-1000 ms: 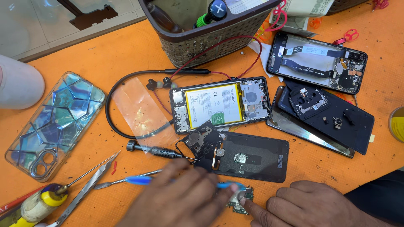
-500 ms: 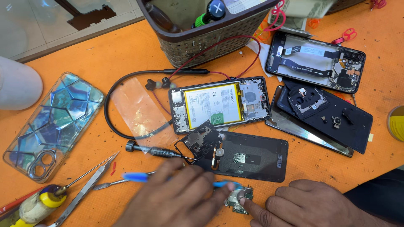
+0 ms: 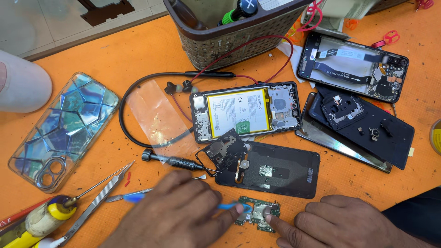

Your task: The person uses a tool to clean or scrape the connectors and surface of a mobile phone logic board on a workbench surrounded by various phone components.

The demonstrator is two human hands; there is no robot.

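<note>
A small green circuit board (image 3: 255,215) lies on the orange mat near the front edge. My right hand (image 3: 342,224) rests beside it, its index fingertip pressing the board's right side. My left hand (image 3: 177,216) is closed around a thin blue-handled tool (image 3: 134,198), whose blue tip reaches the board's left edge; the hand is blurred. Just behind the board lies a black phone back cover (image 3: 280,169) with a small black shield plate (image 3: 222,152) on its left end. An opened phone (image 3: 245,111) with a yellow-white battery lies further back.
A black screwdriver (image 3: 172,160) and metal tweezers (image 3: 98,202) lie left of my hands. A patterned clear phone case (image 3: 62,128) sits at far left, neckband earphones (image 3: 138,112) in the middle, a brown basket (image 3: 229,34) behind, and two more dismantled phones (image 3: 353,64) at right.
My left hand has shifted slightly left with the blue tool, so more of the circuit board shows. My right finger stays on the board.
</note>
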